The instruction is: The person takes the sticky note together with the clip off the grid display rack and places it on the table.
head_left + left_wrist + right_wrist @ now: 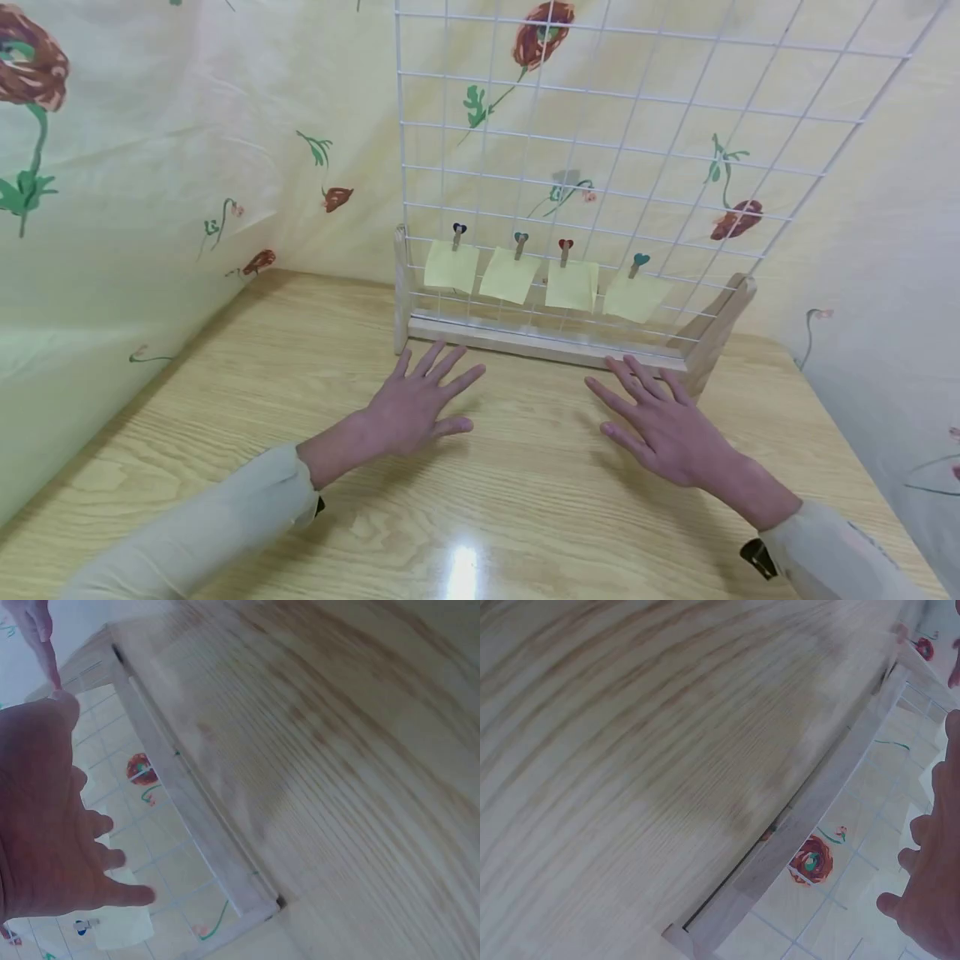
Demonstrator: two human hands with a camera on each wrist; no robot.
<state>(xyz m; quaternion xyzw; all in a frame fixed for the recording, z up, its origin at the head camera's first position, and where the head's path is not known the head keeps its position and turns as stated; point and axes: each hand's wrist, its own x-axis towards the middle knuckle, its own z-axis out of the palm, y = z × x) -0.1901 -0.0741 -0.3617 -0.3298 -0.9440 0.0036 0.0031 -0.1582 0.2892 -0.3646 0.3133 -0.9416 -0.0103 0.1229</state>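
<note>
Both hands hover over the table with fingers spread and nothing in them. My left hand [408, 408] is in front of the left part of a wooden stand [510, 340]; my right hand [671, 437] is near its right end, fingertips overlapping the base bar in the head view. A white wire grid [630, 100] rises from the stand. Pale yellow paper notes hang in a row on it: one [452, 267] under a dark heart clothespin [458, 233], another [510, 275] under a teal one, a third [572, 286] under a red clothespin [566, 250], and the rightmost [636, 297] under a green-teal clothespin [637, 264].
The light wood-grain table [360, 533] spreads below both hands. Cream cloth [187, 150] with painted red flowers hangs behind the grid and along both sides. The stand's right end piece [720, 333] juts toward the right hand.
</note>
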